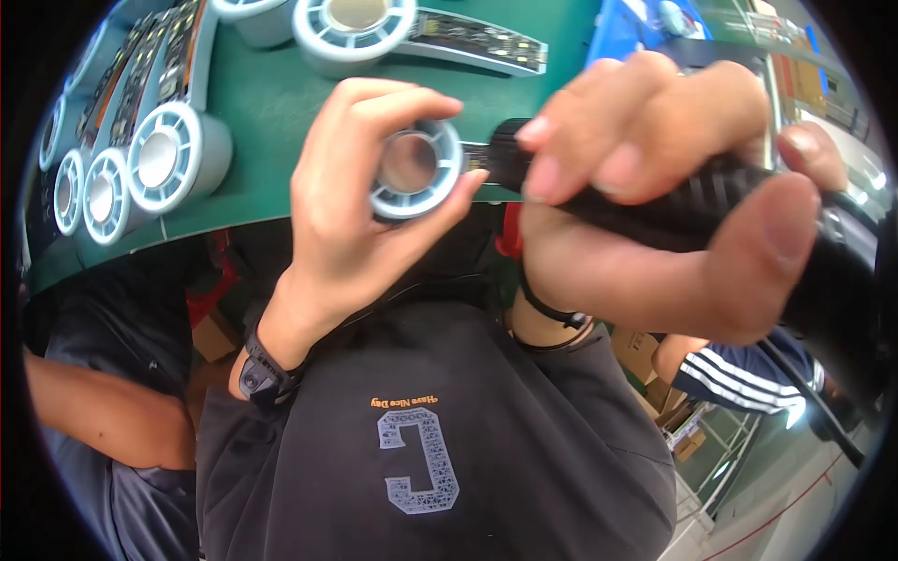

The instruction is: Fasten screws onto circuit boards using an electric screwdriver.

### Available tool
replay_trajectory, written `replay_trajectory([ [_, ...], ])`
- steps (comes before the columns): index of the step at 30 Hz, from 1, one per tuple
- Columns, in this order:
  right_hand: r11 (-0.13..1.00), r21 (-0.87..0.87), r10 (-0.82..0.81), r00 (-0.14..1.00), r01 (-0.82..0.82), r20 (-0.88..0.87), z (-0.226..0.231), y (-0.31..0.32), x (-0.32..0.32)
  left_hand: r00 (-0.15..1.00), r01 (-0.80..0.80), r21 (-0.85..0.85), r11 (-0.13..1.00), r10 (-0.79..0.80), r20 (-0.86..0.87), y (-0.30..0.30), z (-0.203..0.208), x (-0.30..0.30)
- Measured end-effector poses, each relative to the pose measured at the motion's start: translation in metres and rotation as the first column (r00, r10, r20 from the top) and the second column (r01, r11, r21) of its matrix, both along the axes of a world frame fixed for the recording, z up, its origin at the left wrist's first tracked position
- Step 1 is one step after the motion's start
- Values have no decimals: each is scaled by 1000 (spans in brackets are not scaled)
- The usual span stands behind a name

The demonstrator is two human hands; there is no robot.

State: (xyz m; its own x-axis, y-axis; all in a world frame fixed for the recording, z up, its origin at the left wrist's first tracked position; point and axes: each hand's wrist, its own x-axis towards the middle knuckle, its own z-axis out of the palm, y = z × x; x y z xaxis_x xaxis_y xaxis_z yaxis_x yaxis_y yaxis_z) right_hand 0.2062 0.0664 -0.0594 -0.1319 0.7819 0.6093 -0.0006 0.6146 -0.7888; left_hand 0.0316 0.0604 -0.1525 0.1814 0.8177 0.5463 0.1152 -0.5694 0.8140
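My left hand [337, 187] is wrapped round a light-blue housing [410, 164], a short spoked cylinder with a metallic disc at its centre. Its fingers and thumb curve about the rim. A strip of circuit board [478, 159] sticks out of it toward the right. Closed round a thick black tool that looks like an electric screwdriver [669, 210], my right hand [645, 131] is large and close to the view. The tool's dark front end [510, 157] is beside the circuit board strip; whether they touch, I cannot tell. Its bit is hidden.
Similar light-blue housings [166, 159] with long circuit boards line the left of the green table [257, 122]. Another housing [355, 42] lies at the far side. A blue bin [641, 33] stands far right. A person's forearm [112, 421] is at left; another person's striped clothing [744, 374] at right.
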Motion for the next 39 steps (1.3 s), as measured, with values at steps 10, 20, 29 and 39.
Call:
replay_trajectory([
  [10,944,-45,-328,918,327,-221,12,-17,16,990,-10,2,1000,10,-140,-9,31,23],
  [20,687,283,-626,743,669,-237,66,-7,166,984,-18,-40,999,10,-179,-12,26,39],
  [29,737,70,-665,740,672,-100,51,6,140,983,-35,23,999,39,-182,-7,19,40],
  [39,808,186,-511,823,559,-248,35,-48,47,992,27,-19,999,-29,-120,-5,3,9],
])
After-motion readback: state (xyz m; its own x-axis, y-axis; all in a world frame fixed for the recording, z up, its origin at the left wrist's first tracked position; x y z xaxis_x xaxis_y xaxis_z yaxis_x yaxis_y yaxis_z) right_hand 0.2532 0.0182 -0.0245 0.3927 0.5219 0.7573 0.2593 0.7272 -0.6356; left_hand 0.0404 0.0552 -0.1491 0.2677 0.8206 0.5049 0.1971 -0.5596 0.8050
